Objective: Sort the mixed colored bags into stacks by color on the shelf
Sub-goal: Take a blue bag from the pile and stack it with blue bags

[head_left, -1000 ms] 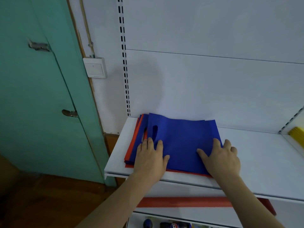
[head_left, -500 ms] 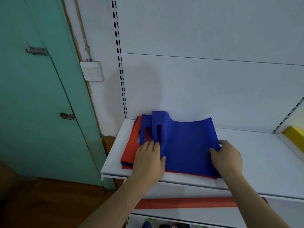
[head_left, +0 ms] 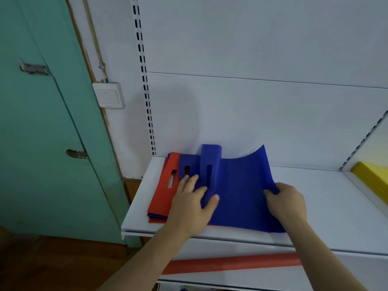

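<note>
At the left of the frame we see a green door [head_left: 42, 133] and a wall switch [head_left: 109, 95]. On the white shelf [head_left: 336, 206] at lower centre lies the mixed stack: a red bag [head_left: 165, 185] exposed at its left, and a top blue bag [head_left: 239, 190], long axis left to right, handle end leftward. Our left hand [head_left: 192, 204] pinches its curled handle edge; our right hand [head_left: 287, 201] grips its right edge. Since half a second ago, both edges have risen higher. Yellow bags [head_left: 371, 177] lie at far right.
</note>
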